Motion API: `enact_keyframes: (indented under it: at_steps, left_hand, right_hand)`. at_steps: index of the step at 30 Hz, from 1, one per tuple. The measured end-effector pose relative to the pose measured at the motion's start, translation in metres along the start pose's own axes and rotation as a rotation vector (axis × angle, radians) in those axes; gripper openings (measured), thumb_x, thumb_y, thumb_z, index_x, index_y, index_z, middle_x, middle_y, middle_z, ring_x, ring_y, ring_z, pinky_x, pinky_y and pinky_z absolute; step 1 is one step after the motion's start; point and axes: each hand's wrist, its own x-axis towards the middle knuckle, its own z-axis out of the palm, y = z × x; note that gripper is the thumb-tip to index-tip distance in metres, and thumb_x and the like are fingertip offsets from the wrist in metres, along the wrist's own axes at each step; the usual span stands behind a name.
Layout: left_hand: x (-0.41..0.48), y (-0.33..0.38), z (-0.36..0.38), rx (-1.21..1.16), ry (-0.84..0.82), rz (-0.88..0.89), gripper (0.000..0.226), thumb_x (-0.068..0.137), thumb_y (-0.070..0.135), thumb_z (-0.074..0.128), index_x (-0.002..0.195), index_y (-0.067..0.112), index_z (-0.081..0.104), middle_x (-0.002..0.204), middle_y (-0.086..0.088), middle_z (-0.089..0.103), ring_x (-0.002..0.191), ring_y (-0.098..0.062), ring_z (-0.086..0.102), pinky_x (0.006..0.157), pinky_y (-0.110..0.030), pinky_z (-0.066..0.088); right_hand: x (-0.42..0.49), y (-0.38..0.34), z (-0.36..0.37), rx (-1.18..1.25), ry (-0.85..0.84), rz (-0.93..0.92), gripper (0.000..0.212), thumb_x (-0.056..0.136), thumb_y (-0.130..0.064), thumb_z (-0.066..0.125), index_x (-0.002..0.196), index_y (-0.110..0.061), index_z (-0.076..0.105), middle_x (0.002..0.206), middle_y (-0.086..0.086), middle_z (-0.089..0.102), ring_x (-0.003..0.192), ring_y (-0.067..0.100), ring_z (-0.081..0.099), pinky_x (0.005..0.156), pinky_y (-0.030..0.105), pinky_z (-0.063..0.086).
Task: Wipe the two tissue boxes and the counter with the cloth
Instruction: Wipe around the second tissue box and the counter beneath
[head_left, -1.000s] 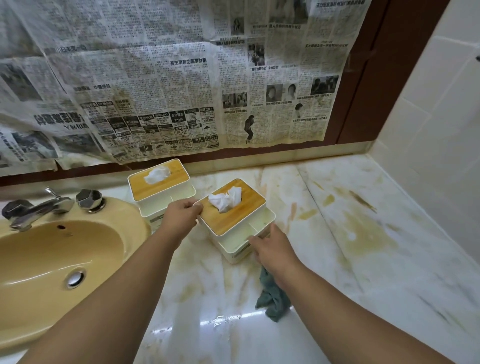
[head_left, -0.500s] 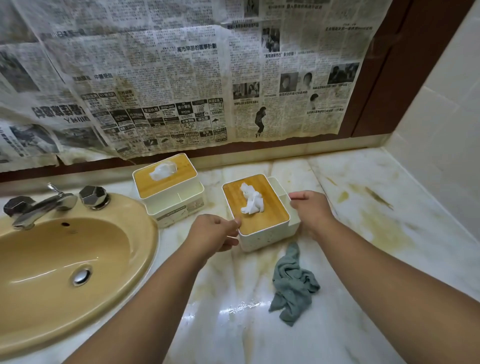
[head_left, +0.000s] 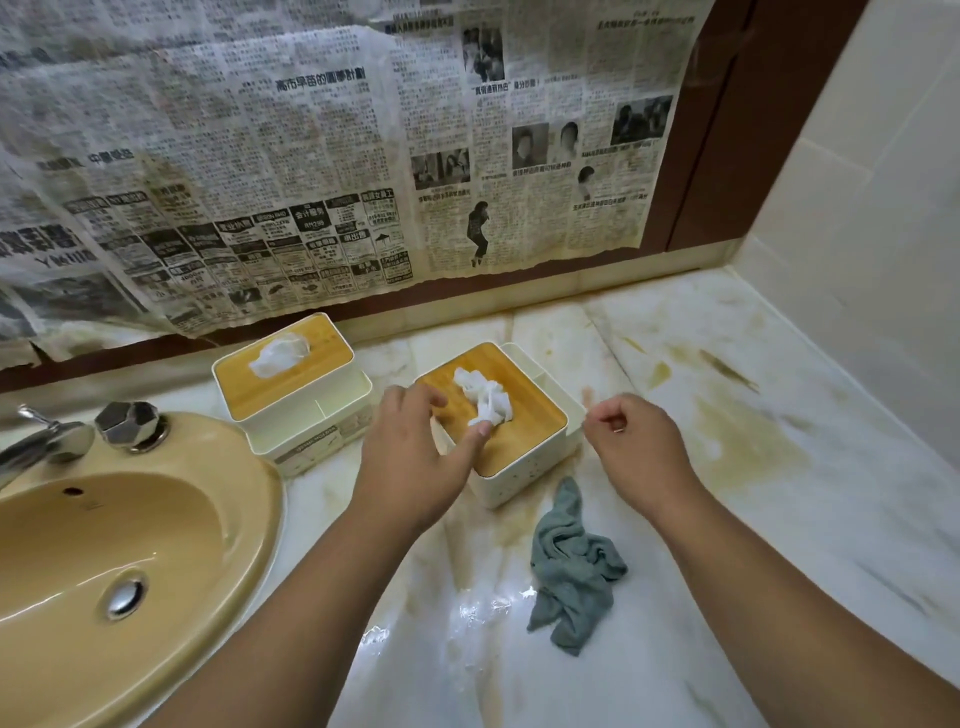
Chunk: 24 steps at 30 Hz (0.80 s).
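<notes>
The left grip (head_left: 415, 457) rests open on the wooden lid of the near tissue box (head_left: 524, 431), thumb touching its white tissue (head_left: 485, 397). The right grip (head_left: 634, 447) hovers just right of that box, fingers curled on nothing. The cloth (head_left: 571, 566) lies crumpled on the bench (head_left: 753, 467) just before the box, and the second tissue box (head_left: 296, 384) stands by the sink (head_left: 156, 545).

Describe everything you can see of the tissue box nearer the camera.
The nearer tissue box has a cream-white plastic-looking body, a wood-look lid and a crumpled white tissue standing out of the lid. An open side compartment runs along its far right edge. It stands flat on the marble counter, turned at an angle. The left hand rests on its left corner, thumb at the tissue. The right hand hovers curled beside it; contact is unclear. The cloth lies just in front.
</notes>
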Motion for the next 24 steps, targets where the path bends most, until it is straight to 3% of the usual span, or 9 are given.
enact_keyframes:
  at_steps: [2, 4, 7, 9, 13, 16, 20, 22, 24]
  left_hand:
    - [0.011, -0.001, 0.006, 0.033, 0.017, 0.165, 0.058, 0.082, 0.064, 0.062, 0.126, 0.027, 0.053, 0.12, 0.007, 0.048, 0.112, -0.016, 0.048, 0.094, -0.036, 0.04]
    - [0.026, 0.0, 0.012, 0.046, -0.025, 0.255, 0.068, 0.081, 0.064, 0.061, 0.136, 0.026, 0.049, 0.131, 0.005, 0.049, 0.124, -0.019, 0.045, 0.105, -0.043, 0.037]
    - [0.044, 0.007, 0.021, 0.004, -0.124, 0.331, 0.072, 0.082, 0.064, 0.06, 0.141, 0.025, 0.047, 0.137, 0.005, 0.05, 0.131, -0.016, 0.043, 0.112, -0.045, 0.034]
    - [0.051, 0.014, 0.025, -0.02, -0.172, 0.36, 0.069, 0.082, 0.062, 0.061, 0.139, 0.024, 0.05, 0.136, 0.004, 0.052, 0.129, -0.016, 0.043, 0.112, -0.043, 0.034]
    - [0.064, 0.028, 0.032, 0.025, -0.291, 0.397, 0.048, 0.086, 0.054, 0.065, 0.123, 0.025, 0.063, 0.126, 0.005, 0.057, 0.119, -0.017, 0.05, 0.103, -0.035, 0.04]
    - [0.072, 0.028, 0.04, 0.009, -0.319, 0.402, 0.035, 0.081, 0.05, 0.068, 0.104, 0.024, 0.07, 0.112, 0.006, 0.061, 0.11, -0.02, 0.056, 0.099, -0.041, 0.045]
    - [0.074, 0.025, 0.048, 0.006, -0.224, 0.389, 0.016, 0.083, 0.036, 0.075, 0.093, 0.023, 0.075, 0.112, 0.009, 0.067, 0.109, -0.017, 0.058, 0.09, -0.026, 0.037]
    - [0.075, 0.024, 0.05, -0.043, -0.2, 0.355, 0.01, 0.083, 0.031, 0.075, 0.091, 0.025, 0.077, 0.113, 0.011, 0.069, 0.11, -0.015, 0.059, 0.093, -0.026, 0.039]
    - [0.074, 0.023, 0.051, -0.089, -0.192, 0.329, 0.006, 0.082, 0.03, 0.075, 0.087, 0.027, 0.076, 0.112, 0.013, 0.07, 0.11, -0.014, 0.06, 0.099, -0.031, 0.044]
  right_hand:
    - [-0.035, 0.006, -0.003, -0.081, -0.059, -0.055, 0.011, 0.091, -0.021, 0.066, 0.081, -0.026, 0.066, 0.083, -0.011, 0.066, 0.078, 0.006, 0.062, 0.066, 0.017, 0.045]
    - [-0.062, 0.016, -0.001, -0.22, -0.168, -0.081, 0.004, 0.089, -0.032, 0.068, 0.089, -0.031, 0.064, 0.093, -0.014, 0.06, 0.083, 0.004, 0.059, 0.072, 0.018, 0.046]
    - [-0.088, 0.028, 0.005, -0.458, -0.371, -0.146, 0.046, 0.083, -0.056, 0.065, 0.123, -0.037, 0.054, 0.119, -0.015, 0.045, 0.109, 0.01, 0.049, 0.091, 0.027, 0.047]
    - [-0.097, 0.03, 0.01, -0.656, -0.442, -0.211, 0.068, 0.08, -0.063, 0.063, 0.138, -0.035, 0.041, 0.133, -0.011, 0.038, 0.115, 0.018, 0.044, 0.092, 0.033, 0.048]
    - [-0.099, 0.04, 0.024, -0.818, -0.431, -0.273, 0.062, 0.087, -0.039, 0.067, 0.141, -0.029, 0.039, 0.137, -0.003, 0.041, 0.107, 0.024, 0.048, 0.082, 0.037, 0.05]
    - [-0.094, 0.044, 0.027, -0.698, -0.35, -0.238, 0.038, 0.089, -0.024, 0.06, 0.127, -0.029, 0.054, 0.123, -0.005, 0.051, 0.101, 0.021, 0.053, 0.075, 0.033, 0.048]
    - [-0.091, 0.04, 0.026, -0.485, -0.275, -0.155, 0.028, 0.083, -0.03, 0.059, 0.112, -0.03, 0.063, 0.106, -0.009, 0.062, 0.101, 0.017, 0.048, 0.08, 0.03, 0.046]
    - [-0.093, 0.034, 0.025, -0.25, -0.217, -0.035, 0.023, 0.078, -0.034, 0.065, 0.101, -0.029, 0.065, 0.091, -0.009, 0.067, 0.097, 0.016, 0.054, 0.078, 0.031, 0.05]
    - [-0.089, 0.029, 0.024, 0.123, -0.162, 0.133, 0.019, 0.075, -0.027, 0.071, 0.093, -0.022, 0.067, 0.08, -0.005, 0.07, 0.078, 0.015, 0.064, 0.067, 0.029, 0.054]
